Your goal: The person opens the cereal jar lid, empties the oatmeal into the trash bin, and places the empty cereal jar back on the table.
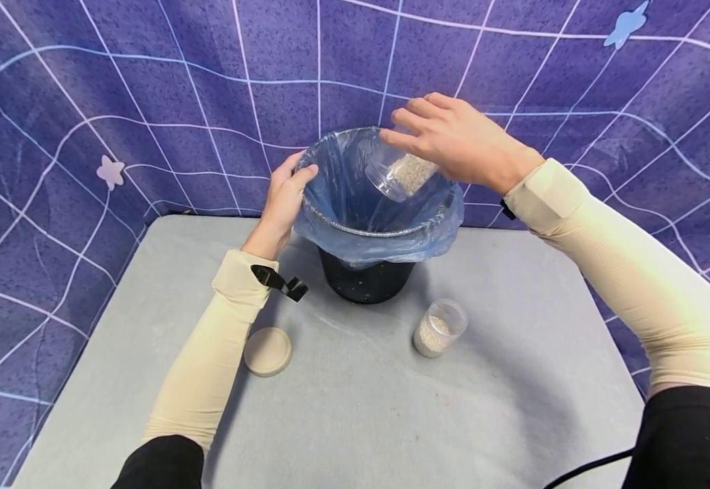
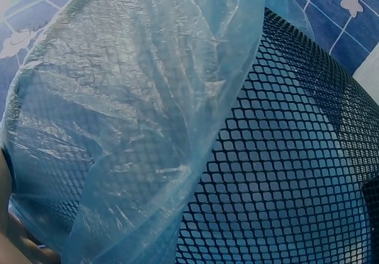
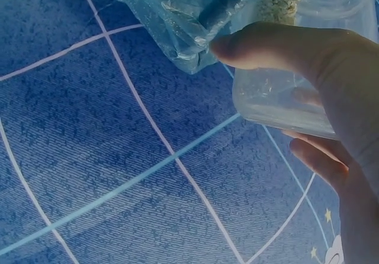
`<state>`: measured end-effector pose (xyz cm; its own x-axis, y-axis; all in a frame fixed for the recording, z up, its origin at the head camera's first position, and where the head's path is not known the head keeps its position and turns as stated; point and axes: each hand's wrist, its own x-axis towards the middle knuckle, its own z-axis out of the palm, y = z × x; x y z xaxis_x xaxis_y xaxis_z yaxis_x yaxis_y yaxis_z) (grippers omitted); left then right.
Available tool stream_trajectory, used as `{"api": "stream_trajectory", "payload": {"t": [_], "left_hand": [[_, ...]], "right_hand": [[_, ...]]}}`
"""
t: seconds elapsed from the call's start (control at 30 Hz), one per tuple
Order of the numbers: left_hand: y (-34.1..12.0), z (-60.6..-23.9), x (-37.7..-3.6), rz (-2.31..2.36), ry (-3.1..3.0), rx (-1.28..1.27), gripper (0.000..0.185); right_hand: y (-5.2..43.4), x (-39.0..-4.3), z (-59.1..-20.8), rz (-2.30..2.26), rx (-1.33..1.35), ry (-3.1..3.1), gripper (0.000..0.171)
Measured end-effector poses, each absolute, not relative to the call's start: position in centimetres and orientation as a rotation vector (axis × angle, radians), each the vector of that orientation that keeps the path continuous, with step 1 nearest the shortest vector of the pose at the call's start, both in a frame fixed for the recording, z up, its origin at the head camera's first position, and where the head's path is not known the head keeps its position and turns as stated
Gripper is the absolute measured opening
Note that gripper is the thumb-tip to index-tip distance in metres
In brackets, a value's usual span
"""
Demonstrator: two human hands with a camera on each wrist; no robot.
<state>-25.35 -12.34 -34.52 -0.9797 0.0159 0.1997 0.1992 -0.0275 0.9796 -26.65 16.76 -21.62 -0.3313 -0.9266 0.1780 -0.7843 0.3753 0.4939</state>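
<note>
- The jar [image 1: 400, 175] in your right hand [image 1: 461, 139] is clear plastic, open at the mouth and partly filled with pale grains. You see it a little above the centre of the head view, over the opening of the bin [image 1: 369, 275].
- It will probably feel light and stiff, with a smooth wall that can slip. The loose grains shift inside when it leans, so I judge the weight moves toward the mouth.
- Your right hand grips it near the closed bottom, thumb on one side and fingers curled round the other, as the right wrist view shows. This seems a good place to hold: the wall there does not bend much.
- Its long axis is tilted. The mouth points down and to the lower left of the frame, into the blue bag [image 1: 342, 197]; the bottom points up to the right, into your palm.
- Your left hand [image 1: 284, 197] is at the left rim of the bin, thumb and fingers closed on the bag edge. The bag is thin and soft, and the mesh under it gives a firmer hold.
- A second jar [image 1: 439, 328] with grains stands upright at lower centre right, well apart from a round lid [image 1: 268, 351] at lower left.
</note>
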Motion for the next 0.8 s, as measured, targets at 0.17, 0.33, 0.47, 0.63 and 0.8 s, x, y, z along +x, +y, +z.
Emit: {"api": "stream_trajectory", "payload": {"t": [0.17,0.33,0.47,0.63,0.8], "left_hand": [[-12.3,-34.5,-25.3,-2.15,-2.096,-0.235,0.048],[-12.3,-34.5,-25.3,-2.151,-2.092,-0.244,0.048],[-12.2,-34.4,-25.2,-2.155,-2.091,-0.239,0.048],[-12.2,-34.3,-25.1,-2.162,-2.091,-0.227,0.049],[-12.1,-34.4,-25.0,-2.154,-2.107,-0.215,0.05]], "right_hand": [[16.7,-26.7,-21.6,-0.45,1.492,-2.195,0.07],[16.4,-26.8,-21.2,-0.477,1.501,-2.168,0.078],[16.0,-26.7,-20.7,-0.508,1.505,-2.161,0.077],[15.3,-26.6,-20.0,-0.522,1.506,-2.17,0.079],[14.7,-26.9,-20.0,-0.561,1.504,-2.164,0.076]]}}
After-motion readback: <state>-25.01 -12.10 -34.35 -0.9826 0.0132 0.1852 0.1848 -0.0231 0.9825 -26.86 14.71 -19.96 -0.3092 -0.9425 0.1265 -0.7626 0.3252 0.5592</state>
